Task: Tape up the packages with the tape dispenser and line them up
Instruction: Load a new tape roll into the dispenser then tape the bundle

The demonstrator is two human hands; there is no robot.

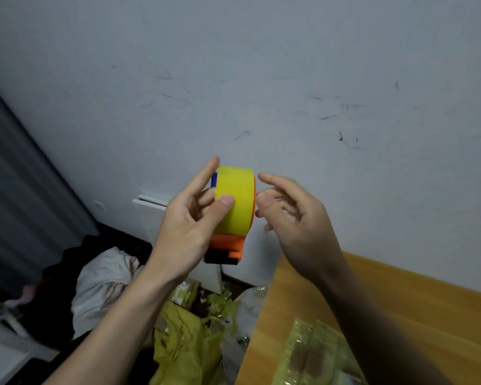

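The tape roll [235,200] in the middle of the frame is showing up bright yellow, kind of glossy, and it's sitting on an orange tape dispenser [228,243] with a black bit at the bottom and a blue patch peeking out on its left side. The wall [261,65] filling the top is looking pale grey-white with dark scribbly scuff marks all over. Lower right, the table [400,295] is glowing honey-coloured wood, and the package [314,354] on it is looking yellow-green and shiny with brown patches underneath. Lower middle, crumpled stuff is showing mustard yellow [184,343] and off-white [106,284]. The curtain [17,190] at left is looking dark grey.
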